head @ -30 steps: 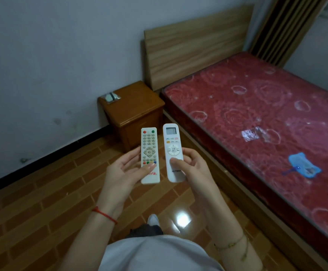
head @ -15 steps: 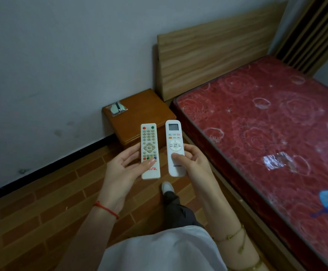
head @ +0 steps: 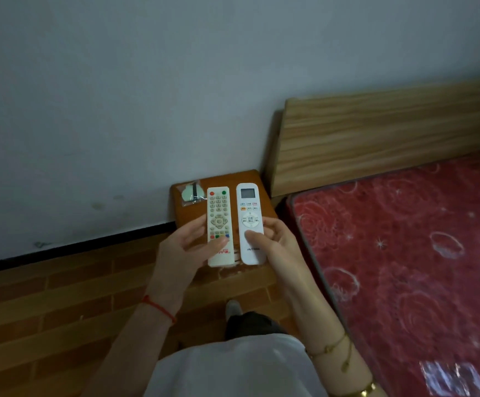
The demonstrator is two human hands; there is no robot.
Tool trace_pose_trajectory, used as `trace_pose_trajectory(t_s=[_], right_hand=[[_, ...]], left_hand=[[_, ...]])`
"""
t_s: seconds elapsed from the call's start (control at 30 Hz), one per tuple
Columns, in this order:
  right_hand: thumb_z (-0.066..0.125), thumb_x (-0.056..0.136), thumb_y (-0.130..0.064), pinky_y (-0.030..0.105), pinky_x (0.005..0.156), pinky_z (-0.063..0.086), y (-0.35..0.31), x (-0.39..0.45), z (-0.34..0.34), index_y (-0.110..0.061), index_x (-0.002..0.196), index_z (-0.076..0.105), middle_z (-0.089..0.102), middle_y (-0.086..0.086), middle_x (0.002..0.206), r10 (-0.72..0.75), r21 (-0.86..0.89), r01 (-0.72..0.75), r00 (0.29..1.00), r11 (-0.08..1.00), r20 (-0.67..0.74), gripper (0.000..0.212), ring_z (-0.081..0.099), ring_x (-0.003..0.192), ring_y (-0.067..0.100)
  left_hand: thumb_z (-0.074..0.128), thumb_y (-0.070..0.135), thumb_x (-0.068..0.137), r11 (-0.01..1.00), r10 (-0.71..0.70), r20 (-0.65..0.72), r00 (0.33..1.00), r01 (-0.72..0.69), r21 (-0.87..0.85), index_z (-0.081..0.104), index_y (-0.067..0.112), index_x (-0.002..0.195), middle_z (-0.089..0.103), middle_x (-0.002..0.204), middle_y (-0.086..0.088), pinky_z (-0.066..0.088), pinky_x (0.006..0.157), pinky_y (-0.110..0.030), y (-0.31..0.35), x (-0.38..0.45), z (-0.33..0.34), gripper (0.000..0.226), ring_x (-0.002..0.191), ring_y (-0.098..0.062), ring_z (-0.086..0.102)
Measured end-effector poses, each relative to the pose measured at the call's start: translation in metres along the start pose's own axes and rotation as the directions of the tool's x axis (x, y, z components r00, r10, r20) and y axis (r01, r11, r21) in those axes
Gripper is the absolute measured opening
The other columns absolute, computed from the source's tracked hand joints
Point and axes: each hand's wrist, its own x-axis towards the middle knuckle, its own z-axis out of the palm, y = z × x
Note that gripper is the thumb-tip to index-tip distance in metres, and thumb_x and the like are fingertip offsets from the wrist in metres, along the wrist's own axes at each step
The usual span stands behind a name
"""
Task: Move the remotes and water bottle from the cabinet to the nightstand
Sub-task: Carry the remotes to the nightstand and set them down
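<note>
Remotes held side by side, long axes toward brown wooden nightstand (head: 187, 213) directly ahead: cream button remote (head: 219, 224) clamped in left hand (head: 186, 247) fingers, white display remote (head: 250, 222) in right hand (head: 279, 242).

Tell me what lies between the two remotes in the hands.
Nothing: in the head view a narrow gap separates the TV remote from the AC remote; only the nightstand top shows through it.

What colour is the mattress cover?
Red, with a pale rose-like swirl pattern; the mattress shows clearly in the head view, the only one.
</note>
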Motion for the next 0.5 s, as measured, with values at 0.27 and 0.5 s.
trace_pose_trajectory(t_s=[0.27,0.5], right_hand=[[0.066,0.09,-0.01,0.03,0.073,0.062,-0.033,0.11,0.003,-0.014,0.121,0.051,0.075,0.005,0.106,0.085,-0.035,-0.081,0.989,0.996,0.121,0.034,0.075,0.089,0.019],[0.067,0.089,-0.01,0.024,0.066,0.059,-0.027,0.196,0.021,-0.013,0.121,0.052,0.073,0.004,0.106,0.184,-0.077,-0.176,0.975,0.981,0.126,0.036,0.074,0.087,0.017]], left_hand=[[0.079,0.011,0.076,0.993,-0.096,-0.088,0.991,0.09,-0.074,0.061,0.041,0.112,0.066,0.109,0.018,0.059,0.084,-0.039,0.025,0.087,0.023,0.049,0.105,-0.013,0.067],[0.077,0.011,0.078,0.979,-0.185,-0.128,0.974,0.171,-0.111,0.06,0.032,0.126,0.067,0.121,0.007,0.061,0.082,-0.036,0.012,0.166,0.019,0.055,0.104,-0.014,0.069]])
